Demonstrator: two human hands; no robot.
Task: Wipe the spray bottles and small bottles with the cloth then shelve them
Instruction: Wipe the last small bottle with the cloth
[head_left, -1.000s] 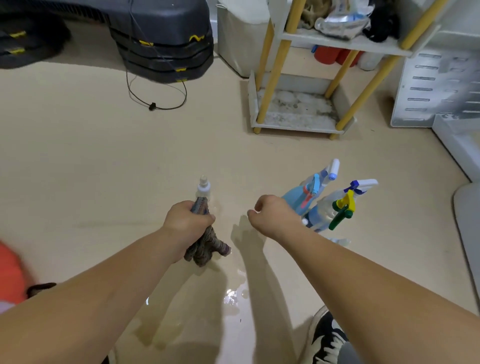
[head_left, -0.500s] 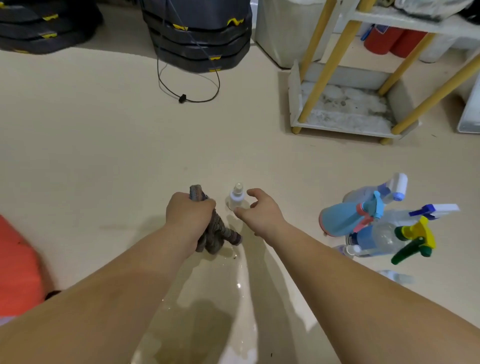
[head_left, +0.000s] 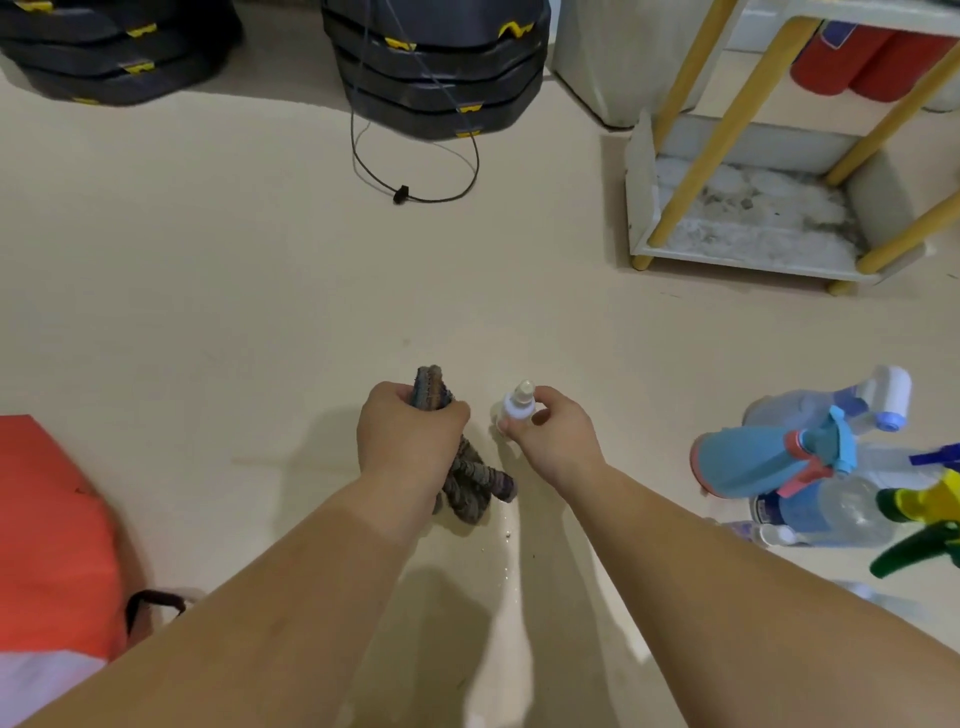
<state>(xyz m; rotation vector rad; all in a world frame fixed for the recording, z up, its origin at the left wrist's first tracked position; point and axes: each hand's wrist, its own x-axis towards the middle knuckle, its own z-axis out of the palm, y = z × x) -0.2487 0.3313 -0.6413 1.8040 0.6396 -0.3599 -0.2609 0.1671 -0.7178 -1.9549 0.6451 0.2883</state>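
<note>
While left hand (head_left: 410, 431) grips cloth (head_left: 467, 488), right hand (head_left: 556, 441) seemingly pinches bottle (head_left: 519, 402).

sm bottle (head_left: 517, 408) upright, pinched; striped cloth (head_left: 470, 480) bunched; spray bottles (head_left: 753, 462) clustered rt

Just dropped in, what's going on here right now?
The left hand grips a bunched striped cloth. The right hand pinches the small bottle near its cap, right beside the cloth. The spray bottles lie heaped on the floor to the right. None sits on the bottom tier of the shelf unit.
</note>
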